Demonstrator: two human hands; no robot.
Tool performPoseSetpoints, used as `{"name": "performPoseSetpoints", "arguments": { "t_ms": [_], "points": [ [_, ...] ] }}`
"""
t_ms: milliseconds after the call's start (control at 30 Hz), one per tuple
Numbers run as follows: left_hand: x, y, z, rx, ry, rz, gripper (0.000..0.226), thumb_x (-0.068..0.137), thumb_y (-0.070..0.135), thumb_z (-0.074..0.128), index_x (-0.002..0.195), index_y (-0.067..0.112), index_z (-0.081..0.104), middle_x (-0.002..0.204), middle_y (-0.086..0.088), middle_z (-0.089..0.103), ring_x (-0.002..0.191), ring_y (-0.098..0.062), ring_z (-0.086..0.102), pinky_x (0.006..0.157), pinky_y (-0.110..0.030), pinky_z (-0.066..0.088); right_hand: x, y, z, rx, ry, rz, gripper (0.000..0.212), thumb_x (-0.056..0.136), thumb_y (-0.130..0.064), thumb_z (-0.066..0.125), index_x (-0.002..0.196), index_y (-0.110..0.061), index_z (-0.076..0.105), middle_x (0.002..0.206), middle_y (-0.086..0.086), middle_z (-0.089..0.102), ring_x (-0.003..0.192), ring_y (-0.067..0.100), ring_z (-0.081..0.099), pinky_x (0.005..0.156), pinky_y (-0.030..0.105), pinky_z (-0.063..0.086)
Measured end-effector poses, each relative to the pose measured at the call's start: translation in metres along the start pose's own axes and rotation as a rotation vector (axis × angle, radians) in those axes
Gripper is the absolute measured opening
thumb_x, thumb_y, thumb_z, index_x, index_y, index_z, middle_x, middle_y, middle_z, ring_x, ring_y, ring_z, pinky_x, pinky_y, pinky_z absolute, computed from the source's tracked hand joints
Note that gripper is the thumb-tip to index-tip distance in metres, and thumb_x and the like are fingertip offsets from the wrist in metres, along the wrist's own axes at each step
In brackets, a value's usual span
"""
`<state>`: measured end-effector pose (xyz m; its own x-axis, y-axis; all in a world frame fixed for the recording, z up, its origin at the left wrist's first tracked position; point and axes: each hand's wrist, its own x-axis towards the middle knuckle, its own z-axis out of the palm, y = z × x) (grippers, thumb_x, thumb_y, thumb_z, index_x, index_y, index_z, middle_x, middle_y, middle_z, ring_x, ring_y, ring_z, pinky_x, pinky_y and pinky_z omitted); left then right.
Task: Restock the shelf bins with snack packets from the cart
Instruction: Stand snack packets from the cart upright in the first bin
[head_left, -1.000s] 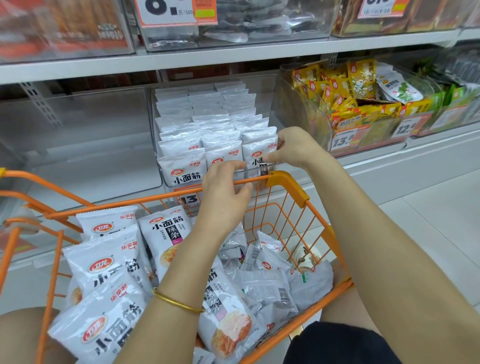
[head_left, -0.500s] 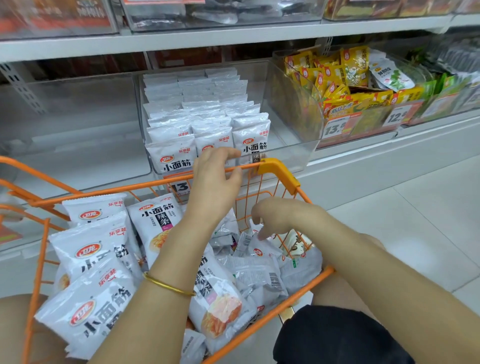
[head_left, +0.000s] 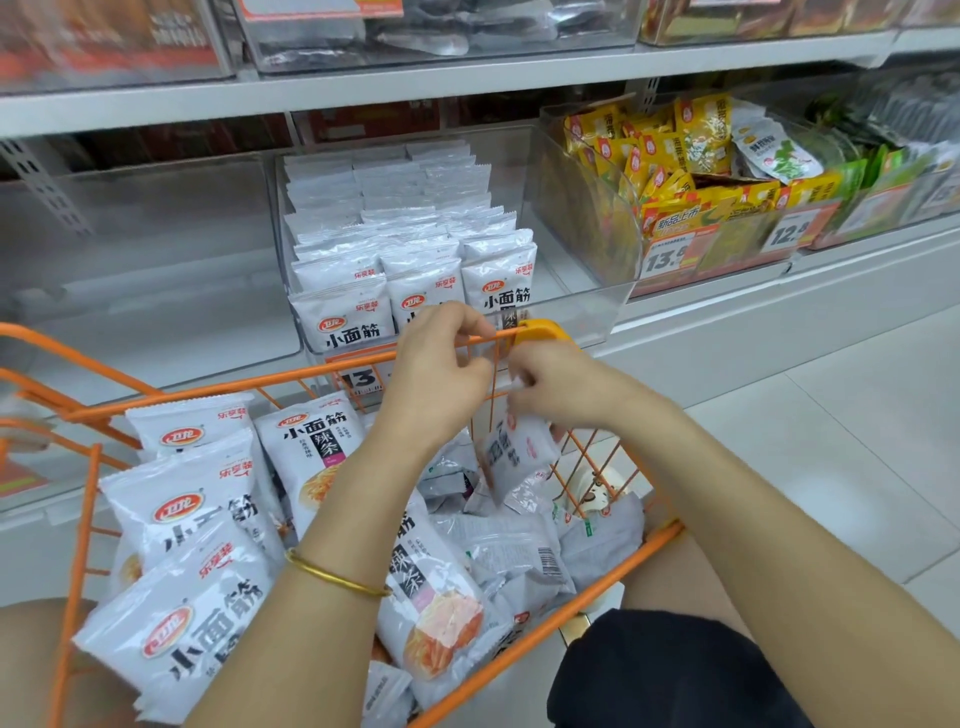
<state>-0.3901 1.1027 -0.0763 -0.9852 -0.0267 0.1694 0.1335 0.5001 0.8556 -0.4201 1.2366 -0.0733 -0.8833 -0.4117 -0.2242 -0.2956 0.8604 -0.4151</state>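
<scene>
right hand (head_left: 558, 387) pinching top edge of small packet (head_left: 517, 452), hanging over cart (head_left: 613, 564) far corner | long axis near-vertical | target bin (head_left: 587, 317) at 12 o'clock, just beyond rim | left hand (head_left: 441, 374) curled, touching packet top, grasp unclear | right hand nearer

Cart (head_left: 332, 370) orange wire; snack packets (head_left: 182, 499) white, red logo, black lettering; neighbouring bin packets (head_left: 698, 132) yellow.
</scene>
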Motion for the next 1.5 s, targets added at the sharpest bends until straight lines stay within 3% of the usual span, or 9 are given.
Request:
{"name": "performPoseSetpoints", "arguments": {
  "t_ms": [267, 367, 467, 600, 833, 1067, 1200, 1367, 1500],
  "points": [
    [-0.007, 0.009, 0.006, 0.107, -0.269, 0.140, 0.070, 0.067, 0.037, 0.070, 0.131, 0.030, 0.042, 0.123, 0.013, 0.042, 0.122, -0.009, 0.034, 0.101, -0.030, 0.034, -0.022, 0.001, -0.053, 0.940, 0.236, 0.145, 0.018, 0.087, 0.000, 0.051, 0.070, -0.005, 0.049, 0.062, 0.015, 0.059, 0.043, 0.020, 0.061, 0.045, 0.029, 0.054],
    [-0.002, 0.013, 0.011, 0.068, -0.158, 0.195, 0.048, 0.077, 0.022, 0.071, 0.121, 0.023, 0.052, 0.112, 0.007, 0.052, 0.108, -0.014, 0.048, 0.090, -0.026, 0.041, -0.023, 0.004, -0.056, 1.098, 0.255, 0.113, 0.026, 0.096, -0.014, 0.048, 0.072, -0.004, 0.050, 0.060, 0.013, 0.056, 0.044, 0.020, 0.062, 0.045, 0.028, 0.054],
    [0.006, 0.023, 0.008, -0.144, -0.043, 0.007, 0.027, 0.084, 0.005, 0.061, 0.095, 0.028, 0.053, 0.098, 0.003, 0.062, 0.093, -0.014, 0.060, 0.081, -0.029, 0.049, -0.020, 0.017, -0.057, 1.021, 0.327, 0.135, 0.038, 0.100, -0.036, 0.040, 0.082, -0.006, 0.056, 0.072, 0.010, 0.060, 0.058, 0.021, 0.063, 0.051, 0.027, 0.052],
    [0.021, 0.039, 0.006, -0.552, -0.074, -0.145, 0.022, 0.089, -0.001, 0.054, 0.105, 0.014, 0.055, 0.101, -0.004, 0.067, 0.087, -0.017, 0.065, 0.063, -0.021, 0.053, -0.018, 0.029, -0.054, 0.894, 0.236, -0.029, 0.028, 0.097, -0.034, 0.048, 0.100, -0.012, 0.064, 0.091, 0.001, 0.070, 0.083, 0.013, 0.066, 0.075, 0.028, 0.053],
    [0.045, 0.056, 0.018, -0.675, 0.012, -0.213, 0.023, 0.093, 0.010, 0.055, 0.114, 0.002, 0.056, 0.106, -0.012, 0.068, 0.094, -0.025, 0.067, 0.080, -0.037, 0.056, -0.010, 0.037, -0.060, 1.033, 0.246, -0.073, 0.011, 0.085, -0.013, 0.067, 0.094, -0.013, 0.061, 0.082, 0.005, 0.072, 0.065, 0.010, 0.069, 0.058, 0.021, 0.054],
    [0.054, 0.076, 0.030, -0.672, -0.019, -0.290, 0.063, 0.090, 0.030, 0.061, 0.138, 0.002, 0.030, 0.109, -0.003, 0.061, 0.099, -0.016, 0.064, 0.092, -0.034, 0.050, -0.003, 0.042, -0.059, 0.456, 0.926, -0.001, 0.022, 0.080, -0.032, 0.072, 0.092, -0.022, 0.057, 0.085, -0.010, 0.060, 0.080, 0.011, 0.056, 0.067, 0.032, 0.046],
    [0.064, 0.086, 0.033, -0.716, 0.009, -0.307, 0.065, 0.084, 0.032, 0.068, 0.129, -0.008, 0.041, 0.094, -0.013, 0.064, 0.079, -0.022, 0.067, 0.067, -0.031, 0.055, -0.003, 0.041, -0.053, 0.235, 0.766, -0.201, 0.023, 0.077, -0.026, 0.071, 0.095, -0.019, 0.061, 0.094, -0.003, 0.058, 0.090, 0.015, 0.054, 0.071, 0.038, 0.047],
    [0.069, 0.081, 0.026, -0.829, 0.062, -0.369, 0.013, 0.095, 0.017, 0.053, 0.099, 0.006, 0.058, 0.085, -0.011, 0.068, 0.075, -0.023, 0.067, 0.073, -0.039, 0.055, -0.003, 0.052, -0.056, 0.532, 0.726, -0.182, 0.024, 0.083, -0.021, 0.069, 0.105, -0.016, 0.062, 0.103, -0.005, 0.059, 0.099, 0.010, 0.055, 0.080, 0.026, 0.048],
    [0.068, 0.081, 0.020, -0.936, 0.017, -0.341, 0.022, 0.095, 0.016, 0.051, 0.107, -0.001, 0.057, 0.097, -0.016, 0.067, 0.088, -0.027, 0.066, 0.076, -0.043, 0.057, 0.003, 0.061, -0.068, 0.846, 0.367, -0.136, 0.032, 0.085, -0.017, 0.068, 0.115, -0.009, 0.061, 0.105, 0.002, 0.070, 0.091, 0.014, 0.068, 0.081, 0.031, 0.054]
  ]
}}
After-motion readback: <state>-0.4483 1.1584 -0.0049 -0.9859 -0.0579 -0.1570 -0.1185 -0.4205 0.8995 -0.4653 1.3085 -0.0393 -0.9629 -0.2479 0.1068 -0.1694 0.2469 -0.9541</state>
